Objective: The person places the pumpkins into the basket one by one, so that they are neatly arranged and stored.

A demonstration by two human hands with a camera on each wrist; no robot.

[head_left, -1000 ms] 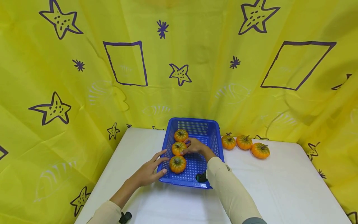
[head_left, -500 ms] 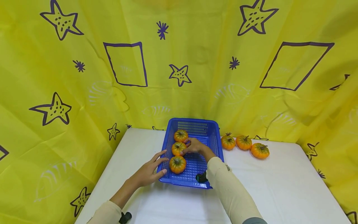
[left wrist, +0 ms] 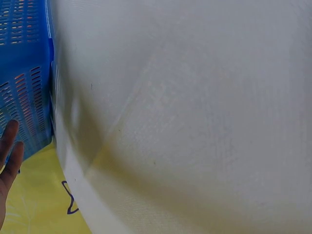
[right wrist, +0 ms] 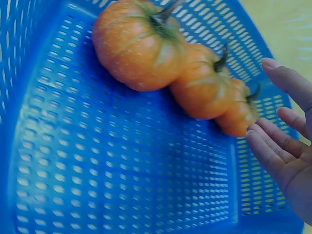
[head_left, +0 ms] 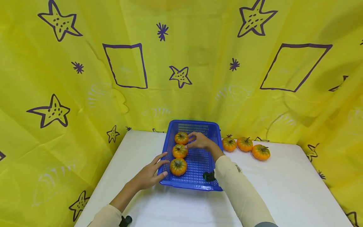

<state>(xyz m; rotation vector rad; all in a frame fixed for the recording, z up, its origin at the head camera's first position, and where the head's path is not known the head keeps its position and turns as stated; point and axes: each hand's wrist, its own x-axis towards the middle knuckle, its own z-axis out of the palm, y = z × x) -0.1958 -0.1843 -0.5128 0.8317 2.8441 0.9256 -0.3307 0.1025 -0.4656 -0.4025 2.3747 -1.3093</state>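
Observation:
A blue perforated plastic basket [head_left: 195, 171] stands on the white table. Along its left side, three small orange pumpkins with greenish tops form a row: a far one [head_left: 181, 138], a middle one [head_left: 180, 151] and a near one [head_left: 178, 167]. My left hand [head_left: 147, 176] rests at the basket's left rim with its fingers spread; in the left wrist view the fingers [left wrist: 13, 158] lie against the outer wall. Over the basket, beside the far and middle pumpkins, my right hand [head_left: 199, 141] holds nothing. The right wrist view shows its fingers [right wrist: 273, 151] extended, apart from the pumpkins.
Three more orange pumpkins sit on the table right of the basket: one near its wall [head_left: 229, 144], one between [head_left: 244, 144] and one farthest right [head_left: 261, 152]. A yellow curtain [head_left: 195, 104] with starfish drawings hangs behind and at both sides of the table.
My right hand has let go of the middle pumpkin and risen slightly away from it, its fingers opening. My left hand stays at the rim, and the view has turned slightly right.

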